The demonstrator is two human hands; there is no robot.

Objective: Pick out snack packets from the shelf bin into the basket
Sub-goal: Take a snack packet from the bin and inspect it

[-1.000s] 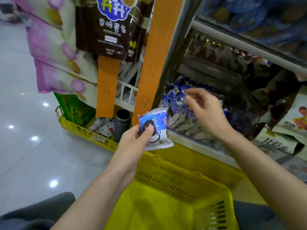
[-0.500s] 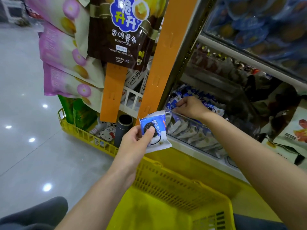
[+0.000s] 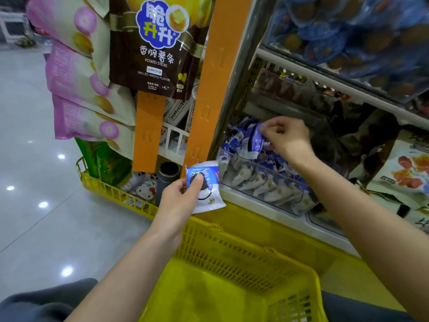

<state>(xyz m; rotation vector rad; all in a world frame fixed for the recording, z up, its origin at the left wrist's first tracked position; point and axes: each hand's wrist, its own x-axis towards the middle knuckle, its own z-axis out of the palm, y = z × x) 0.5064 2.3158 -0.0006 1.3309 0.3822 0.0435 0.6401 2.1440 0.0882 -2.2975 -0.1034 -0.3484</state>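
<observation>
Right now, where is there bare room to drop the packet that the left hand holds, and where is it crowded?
The floor of the yellow basket, between its slotted walls, shows bare below the left hand and its cookie packet. The clear shelf bin is packed with packets, and the right hand pinches a second packet there.

The left grip (image 3: pixel 183 198) is raised, thumb pinched against fingers; the right grip (image 3: pixel 287 138) reaches farther forward, fingertips curled in a pinch.

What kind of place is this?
Probably a shop or supermarket: a potato sticks bag hangs on display, a clear shelf bin holds many blue snack packets, and there is a yellow shopping basket.
</observation>
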